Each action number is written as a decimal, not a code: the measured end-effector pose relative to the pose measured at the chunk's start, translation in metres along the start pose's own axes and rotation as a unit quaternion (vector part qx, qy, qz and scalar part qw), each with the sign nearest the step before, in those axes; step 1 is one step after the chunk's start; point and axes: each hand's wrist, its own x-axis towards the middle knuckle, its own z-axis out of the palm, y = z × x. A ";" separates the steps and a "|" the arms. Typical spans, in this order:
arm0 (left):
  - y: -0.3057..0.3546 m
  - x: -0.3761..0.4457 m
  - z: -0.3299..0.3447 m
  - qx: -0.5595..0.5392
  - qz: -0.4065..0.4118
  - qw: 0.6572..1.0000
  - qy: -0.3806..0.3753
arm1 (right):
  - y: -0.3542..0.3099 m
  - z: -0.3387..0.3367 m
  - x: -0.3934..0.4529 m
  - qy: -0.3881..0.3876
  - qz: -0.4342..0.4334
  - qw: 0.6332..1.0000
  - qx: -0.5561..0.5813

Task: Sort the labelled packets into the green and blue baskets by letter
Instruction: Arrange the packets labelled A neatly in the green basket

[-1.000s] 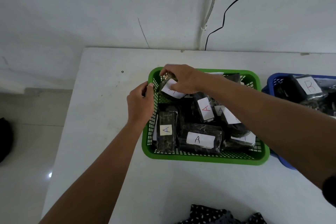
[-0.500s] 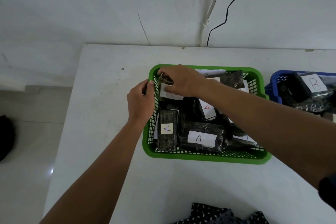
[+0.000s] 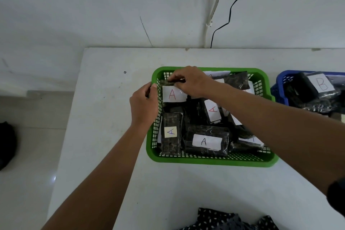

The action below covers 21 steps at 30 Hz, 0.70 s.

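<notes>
Two hands meet at the far left corner of the green basket. The right hand pinches the top edge of a dark packet between thumb and curled fingers, and the packet stands against the basket's left wall with its white label, a red A, facing up toward the person. The left hand sits just beside that grip, on the outside of the same wall, its fingers curled over the rim and its thumb tip close to the packet's corner; whether the thumb touches the packet I cannot tell.

Below the pinched packet, nearer the person, another packet with a small yellowish A label lies along the left wall. To the right of it a wider packet with a black A on white lies along the near wall. Under the right forearm more A packets are piled, one showing a red A.

Well to the right of the grip, a blue basket stands next to the green one, and a packet with a B label lies in it.

Both baskets rest on a white table pushed against a white wall, where a black cable hangs down. Dark dotted cloth shows at the table's near edge.
</notes>
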 end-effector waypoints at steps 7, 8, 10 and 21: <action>-0.002 0.000 0.001 0.007 -0.004 1.000 0.000 | 0.000 0.015 -0.012 -0.008 -0.078 0.942 -0.326; -0.002 0.000 0.001 0.010 -0.002 1.000 0.000 | 0.001 0.010 -0.017 -0.003 -0.075 0.951 -0.299; -0.002 0.000 0.001 0.018 0.002 1.000 0.002 | 0.002 -0.006 -0.030 0.040 -0.057 0.977 -0.204; -0.002 -0.004 0.002 0.061 0.034 0.997 0.032 | 0.018 -0.050 -0.078 -0.114 0.112 0.976 -0.149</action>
